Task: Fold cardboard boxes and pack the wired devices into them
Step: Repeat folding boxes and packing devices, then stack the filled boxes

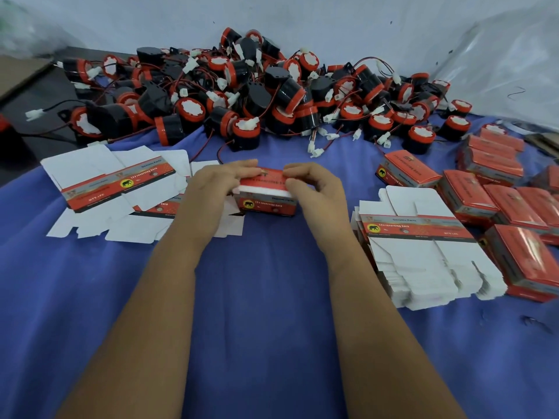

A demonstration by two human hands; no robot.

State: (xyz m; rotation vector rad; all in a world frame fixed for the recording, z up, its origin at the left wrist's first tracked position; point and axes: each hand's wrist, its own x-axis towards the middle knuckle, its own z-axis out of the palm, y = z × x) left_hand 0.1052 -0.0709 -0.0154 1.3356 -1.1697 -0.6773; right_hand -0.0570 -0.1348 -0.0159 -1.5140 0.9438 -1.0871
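A blue cloth (266, 297) covers the surface under and around both hands. Beyond the hands stands a pale wall (302, 16). Far right of them hangs clear plastic sheeting (499, 65); far left lies a dark tabletop (36, 95).

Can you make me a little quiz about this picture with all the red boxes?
1. True or false: both hands, left hand and right hand, hold the same red box.
2. Where is the pile of wired devices? A) behind the box B) on the floor C) inside a bag
3. Fill in: the finished boxes lie on the person's ____ side.

Key: 1 true; 2 A; 3 right.
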